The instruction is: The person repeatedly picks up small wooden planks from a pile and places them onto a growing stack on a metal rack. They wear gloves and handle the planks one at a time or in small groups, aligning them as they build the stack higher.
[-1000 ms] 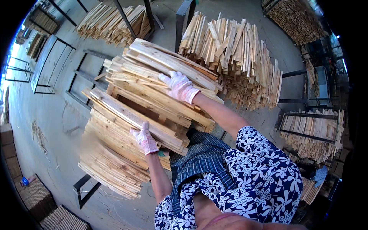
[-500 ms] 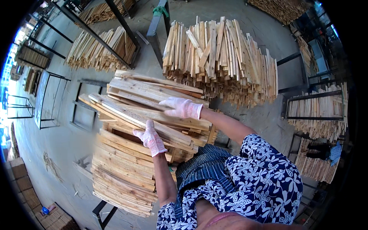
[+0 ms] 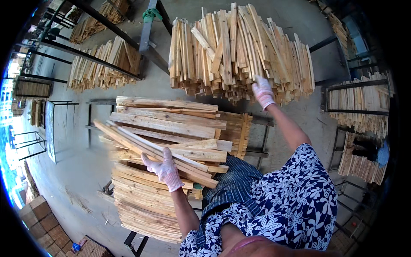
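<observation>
My left hand [image 3: 165, 170], in a pale knit glove, is closed round a few narrow wooden strips [image 3: 124, 138]. These strips lie slantwise over a pile of flat boards [image 3: 167, 122] in front of me. At the far right, my gloved right hand [image 3: 263, 91] reaches to the near side of a large stack of wooden strips [image 3: 239, 47]. Its fingers look stretched out against the strip ends, and I see no strip held in them. Lower left of my left hand is a second bundle of boards [image 3: 143, 203], laid side by side.
A dark metal frame [image 3: 152, 53] with green cloth tied on it stands left of the large stack. More strip stacks [image 3: 102, 64] lie at the far left and along the right side [image 3: 357, 103]. Brown blocks [image 3: 45, 222] sit lower left. Another person [image 3: 381, 155] is at far right.
My right hand has left the boards in front of me and moved right and away to the large stack. The left hand stays on the strips, which now lie apart from the boards beneath.
</observation>
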Demonstrator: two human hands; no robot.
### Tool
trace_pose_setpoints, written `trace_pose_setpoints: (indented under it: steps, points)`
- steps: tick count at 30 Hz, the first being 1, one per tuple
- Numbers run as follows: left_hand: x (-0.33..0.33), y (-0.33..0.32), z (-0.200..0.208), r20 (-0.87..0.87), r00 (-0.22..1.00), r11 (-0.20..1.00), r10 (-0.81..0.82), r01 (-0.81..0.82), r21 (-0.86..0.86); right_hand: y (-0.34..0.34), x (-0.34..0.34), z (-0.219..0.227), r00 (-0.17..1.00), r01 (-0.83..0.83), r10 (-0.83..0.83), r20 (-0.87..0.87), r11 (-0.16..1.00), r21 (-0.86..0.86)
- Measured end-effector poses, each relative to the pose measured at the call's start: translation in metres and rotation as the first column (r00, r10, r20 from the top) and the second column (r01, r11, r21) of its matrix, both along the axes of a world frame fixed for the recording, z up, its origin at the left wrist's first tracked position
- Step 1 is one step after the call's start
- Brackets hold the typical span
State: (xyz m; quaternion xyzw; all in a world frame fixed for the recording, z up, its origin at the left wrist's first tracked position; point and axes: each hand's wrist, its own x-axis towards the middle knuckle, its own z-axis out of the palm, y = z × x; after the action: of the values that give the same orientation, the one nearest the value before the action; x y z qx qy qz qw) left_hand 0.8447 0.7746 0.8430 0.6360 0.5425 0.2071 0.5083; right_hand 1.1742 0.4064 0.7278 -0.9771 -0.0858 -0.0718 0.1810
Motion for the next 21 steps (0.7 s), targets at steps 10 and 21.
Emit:
trace_pose_setpoints:
  steps: [10,21]
  points:
    - [-0.018,0.013,0.029,-0.368,0.925,0.995,-0.095,0.103,0.002,0.005,0.013,-0.002,0.841,0.291,-0.39,-0.374,0.91,-0.294]
    - [-0.026,0.012,0.029,-0.243,0.967,0.996,-0.08,0.084,0.007,-0.009,0.044,-0.025,0.819,0.313,-0.439,-0.368,0.881,-0.354]
